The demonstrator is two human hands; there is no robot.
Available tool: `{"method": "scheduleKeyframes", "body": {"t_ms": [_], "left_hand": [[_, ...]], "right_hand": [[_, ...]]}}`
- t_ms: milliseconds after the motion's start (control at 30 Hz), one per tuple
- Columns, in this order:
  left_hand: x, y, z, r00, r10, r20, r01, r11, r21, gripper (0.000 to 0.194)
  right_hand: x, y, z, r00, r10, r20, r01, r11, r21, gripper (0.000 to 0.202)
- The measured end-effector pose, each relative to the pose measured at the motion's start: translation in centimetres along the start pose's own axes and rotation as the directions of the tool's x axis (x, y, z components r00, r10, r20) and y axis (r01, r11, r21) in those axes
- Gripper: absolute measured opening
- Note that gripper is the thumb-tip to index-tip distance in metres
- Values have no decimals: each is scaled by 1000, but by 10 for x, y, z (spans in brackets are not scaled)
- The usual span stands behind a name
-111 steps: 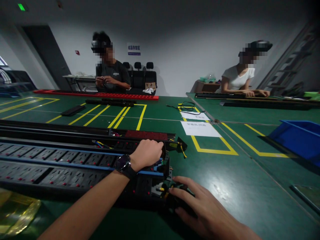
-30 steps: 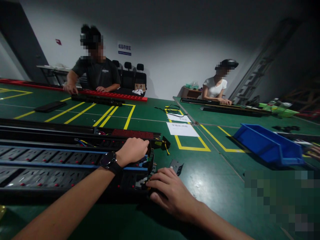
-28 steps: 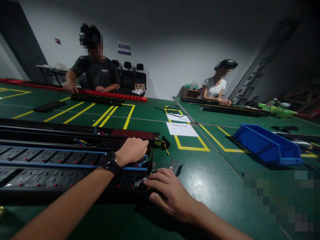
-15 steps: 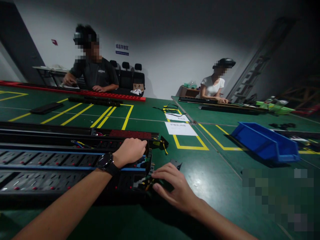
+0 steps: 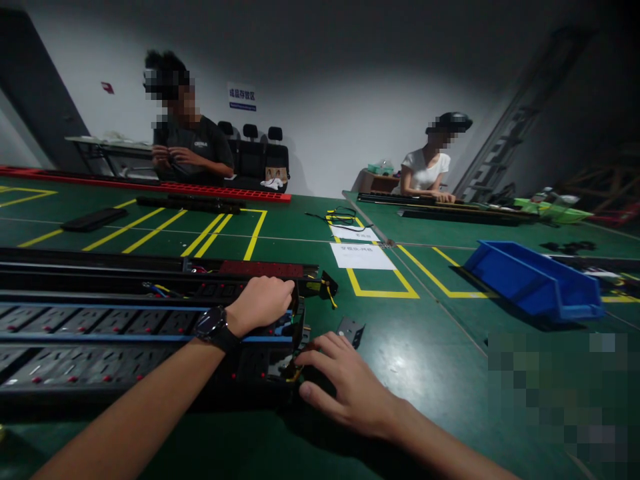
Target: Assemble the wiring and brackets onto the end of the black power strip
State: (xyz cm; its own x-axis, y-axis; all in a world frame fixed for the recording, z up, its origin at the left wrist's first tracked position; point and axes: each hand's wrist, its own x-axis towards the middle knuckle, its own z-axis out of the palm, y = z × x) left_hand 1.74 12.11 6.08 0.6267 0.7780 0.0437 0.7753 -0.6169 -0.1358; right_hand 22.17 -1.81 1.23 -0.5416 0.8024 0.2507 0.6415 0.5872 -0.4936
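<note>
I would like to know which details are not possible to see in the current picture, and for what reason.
All in the head view:
- Left hand: fingertips hidden behind the hand itself, so its grip is unclear.
- Right hand: too dark beneath it to tell whether it holds a wire.
- Socket strips: far ends cut off by the left edge.
- White sheet: smaller print too small and blurred.
- Pixelated patch, lower right: covers whatever lies there.
</note>
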Motion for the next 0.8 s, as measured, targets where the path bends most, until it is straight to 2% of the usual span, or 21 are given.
{"method": "scheduleKeyframes", "body": {"t_ms": [267,467,633,800], "left_hand": [[0,0,-1,1000,3,7,-3,1000,0,30],[0,2,-3,1000,-2,14,2,1000,3,30],[0,2,-4,1000,3,12,-3,1000,-3,29],[1,0,-3,1000,-5,18,4,1000,2,29]], "right_hand": [[0,16,8,990,30,-136,-35,999,-37,31],[0,18,19,973,80,-219,-107,988,-115,14],[1,22,26,963,120,-240,-134,990,-44,4],[3,21,24,968,109,-226,-92,992,86,11]]}}
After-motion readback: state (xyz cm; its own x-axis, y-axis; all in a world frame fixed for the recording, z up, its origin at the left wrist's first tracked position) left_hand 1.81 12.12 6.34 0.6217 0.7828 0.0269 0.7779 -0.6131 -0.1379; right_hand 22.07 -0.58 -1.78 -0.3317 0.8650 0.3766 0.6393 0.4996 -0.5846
